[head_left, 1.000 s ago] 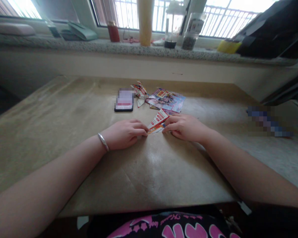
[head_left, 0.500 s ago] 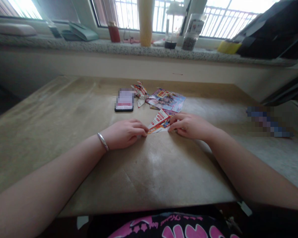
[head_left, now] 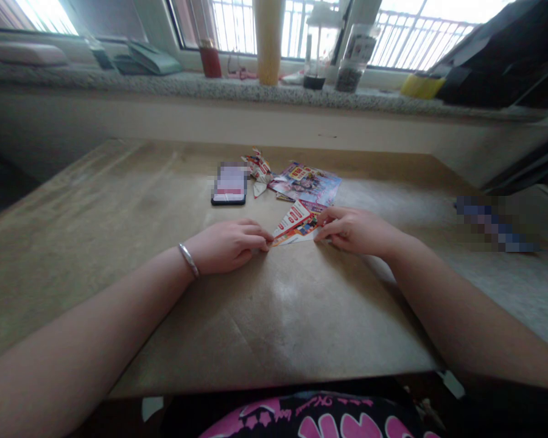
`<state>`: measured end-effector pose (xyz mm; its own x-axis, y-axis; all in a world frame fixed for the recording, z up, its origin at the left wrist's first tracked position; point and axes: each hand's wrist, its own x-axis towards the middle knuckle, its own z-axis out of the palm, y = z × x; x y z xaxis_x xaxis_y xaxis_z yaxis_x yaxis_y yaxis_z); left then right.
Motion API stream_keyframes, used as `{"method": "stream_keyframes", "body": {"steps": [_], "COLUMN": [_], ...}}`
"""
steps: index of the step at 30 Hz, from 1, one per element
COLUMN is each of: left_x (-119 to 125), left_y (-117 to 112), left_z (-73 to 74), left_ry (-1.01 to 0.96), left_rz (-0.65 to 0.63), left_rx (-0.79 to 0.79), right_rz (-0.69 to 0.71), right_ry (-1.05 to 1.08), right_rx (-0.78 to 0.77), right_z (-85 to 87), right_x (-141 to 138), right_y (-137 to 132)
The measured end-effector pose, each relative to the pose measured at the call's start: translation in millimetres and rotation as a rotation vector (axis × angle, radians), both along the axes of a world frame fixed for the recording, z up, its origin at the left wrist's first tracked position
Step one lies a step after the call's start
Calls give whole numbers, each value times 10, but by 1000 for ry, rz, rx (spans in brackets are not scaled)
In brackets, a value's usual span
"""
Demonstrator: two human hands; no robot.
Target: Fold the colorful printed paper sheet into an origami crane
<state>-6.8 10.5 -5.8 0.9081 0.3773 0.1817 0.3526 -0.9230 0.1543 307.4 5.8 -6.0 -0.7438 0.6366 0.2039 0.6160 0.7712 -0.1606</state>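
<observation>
A folded piece of printed flyer paper (head_left: 296, 224), red, white and orange, lies flat on the brown table (head_left: 119, 243) between my hands. My left hand (head_left: 228, 244), with a silver bracelet at the wrist, has its fingers curled and pinches the paper's left tip against the table. My right hand (head_left: 356, 231) has closed fingers pressing down on the paper's right end.
Behind the paper lie a colourful flyer sheet (head_left: 308, 181), a small folded paper figure (head_left: 258, 169) and a phone (head_left: 229, 184). A stone window sill (head_left: 210, 88) at the back carries a red cup, a yellow cylinder and jars. A blurred-out object (head_left: 495, 224) lies at the right.
My right hand has slid rightward along the folded paper, baring more of its printed surface. My left hand has stayed pinned on the left tip.
</observation>
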Motion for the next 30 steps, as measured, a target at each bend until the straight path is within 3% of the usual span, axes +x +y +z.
{"method": "stream_keyframes", "body": {"steps": [19, 30], "left_x": [-24, -30], "left_y": [16, 16], "left_z": [-13, 8], "left_ry": [-24, -14], "left_rz": [-13, -13], "left_rx": [-47, -74], "right_rz": [-83, -48], "right_ry": [-97, -102], "right_rx": [14, -29], "right_z": [19, 31], "right_x": [101, 126], "right_y": [-17, 10]}}
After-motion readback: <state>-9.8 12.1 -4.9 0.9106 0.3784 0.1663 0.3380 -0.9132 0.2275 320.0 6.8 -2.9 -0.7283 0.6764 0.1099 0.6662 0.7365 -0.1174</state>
